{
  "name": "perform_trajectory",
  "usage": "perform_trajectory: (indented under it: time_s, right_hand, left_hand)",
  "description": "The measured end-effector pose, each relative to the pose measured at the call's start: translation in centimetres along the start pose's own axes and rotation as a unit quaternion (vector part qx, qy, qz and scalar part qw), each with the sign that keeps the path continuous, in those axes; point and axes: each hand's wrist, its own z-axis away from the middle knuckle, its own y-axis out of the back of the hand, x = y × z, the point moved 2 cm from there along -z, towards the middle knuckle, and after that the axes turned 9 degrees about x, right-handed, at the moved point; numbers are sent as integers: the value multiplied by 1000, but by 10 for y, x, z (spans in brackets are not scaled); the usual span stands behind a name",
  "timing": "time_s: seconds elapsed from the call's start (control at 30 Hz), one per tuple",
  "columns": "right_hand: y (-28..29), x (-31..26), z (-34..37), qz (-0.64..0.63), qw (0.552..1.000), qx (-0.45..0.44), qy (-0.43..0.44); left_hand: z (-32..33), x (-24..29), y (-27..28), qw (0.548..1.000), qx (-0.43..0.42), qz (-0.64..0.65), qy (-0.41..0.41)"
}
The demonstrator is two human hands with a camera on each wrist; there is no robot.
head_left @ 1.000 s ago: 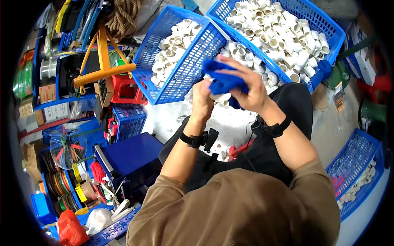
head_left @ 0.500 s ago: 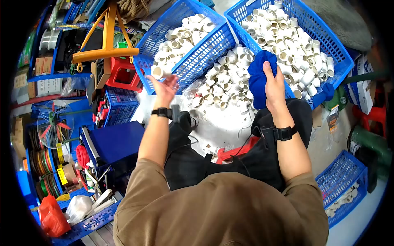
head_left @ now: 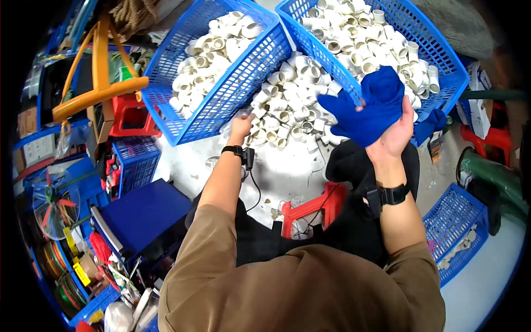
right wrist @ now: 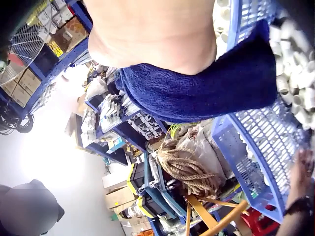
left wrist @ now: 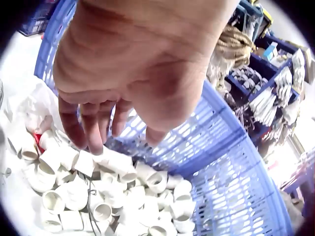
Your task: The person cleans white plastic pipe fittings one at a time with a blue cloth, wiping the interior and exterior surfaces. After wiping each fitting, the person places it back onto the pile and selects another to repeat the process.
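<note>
"Where's my open room?"
"Floor (head_left: 293,174), this side of the 2 blue baskets (head_left: 243,77) edging the fittings pile (head_left: 287,102)."
"Hands?"
"Blue cloth (head_left: 365,120) gripped in my right hand (head_left: 394,139); left hand (head_left: 240,128), loosely bent, at the pile's left edge, contact unclear."

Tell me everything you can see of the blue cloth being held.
The blue cloth looks soft and fuzzy, like towelling. It is bunched and folded, with a flap sticking out to one side. The right hand holds it palm up, a fingertip showing among its folds. In the head view it overlaps the upper-right basket.
</note>
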Motion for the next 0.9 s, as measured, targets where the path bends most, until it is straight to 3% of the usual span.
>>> perform_trajectory:
  time_s: [0.1, 0.13, 0.27, 0.33, 0.53, 0.63, 0.73, 0.8, 0.9]
  right_hand:
    - [-10, 1, 5, 41, 999, 9, -11]
    - [-10, 3, 6, 68, 997, 17, -20]
    - [-5, 12, 1, 201, 979, 20, -6]
    - [-11, 16, 2, 183, 982, 46, -27]
    - [-21, 31, -5, 209, 975, 62, -45]
    - [-18, 37, -5, 238, 969, 34, -54]
    - [-17, 46, -7, 250, 967, 34, -29]
    - [-15, 45, -10, 291, 956, 20, -40]
    - [-10, 52, -3, 411, 910, -27, 55]
  left_hand:
    - [-54, -17, -42, 963, 122, -198, -135]
    - [-40, 3, -45, 965, 117, -208, -111]
    - [-77, 1, -68, 967, 137, -192, -93]
    - [-92, -4, -75, 961, 162, -185, -129]
    - [-121, -16, -78, 963, 151, -200, -97]
    - [-107, -9, -64, 963, 169, -169, -124]
    - [-72, 10, -46, 942, 239, -177, -153]
    - [-43, 27, -33, 931, 251, -176, -198]
    - [-5, 41, -13, 893, 223, -101, -377]
